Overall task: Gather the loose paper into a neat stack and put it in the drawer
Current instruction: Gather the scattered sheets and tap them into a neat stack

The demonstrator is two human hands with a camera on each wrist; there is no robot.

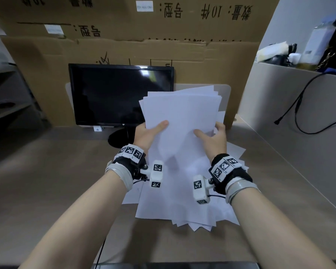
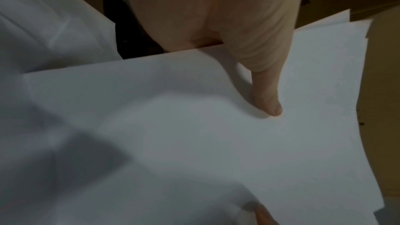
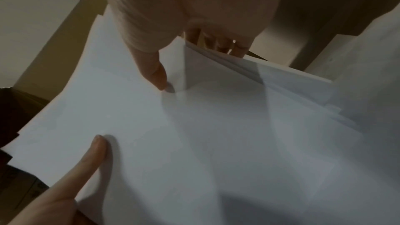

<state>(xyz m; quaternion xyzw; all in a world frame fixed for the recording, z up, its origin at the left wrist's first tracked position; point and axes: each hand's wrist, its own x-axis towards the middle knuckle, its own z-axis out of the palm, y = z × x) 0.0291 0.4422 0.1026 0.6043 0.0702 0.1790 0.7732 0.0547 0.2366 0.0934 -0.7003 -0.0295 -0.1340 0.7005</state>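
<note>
The plain white sheets of paper (image 1: 179,115) show no print, the flat desk surface (image 1: 62,171) is grey-brown, the wide monitor screen (image 1: 113,94) is black, the brown corrugated cardboard wall (image 1: 124,45) carries black characters, and black-and-white square-patterned marker tags (image 1: 132,151) sit on black wrist straps (image 1: 232,178).

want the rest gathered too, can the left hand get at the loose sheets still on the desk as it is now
Probably not yet. The left hand grips the raised bundle of paper together with the right hand. The loose sheets lie unobstructed right below, so a freed hand could likely reach them.
</note>
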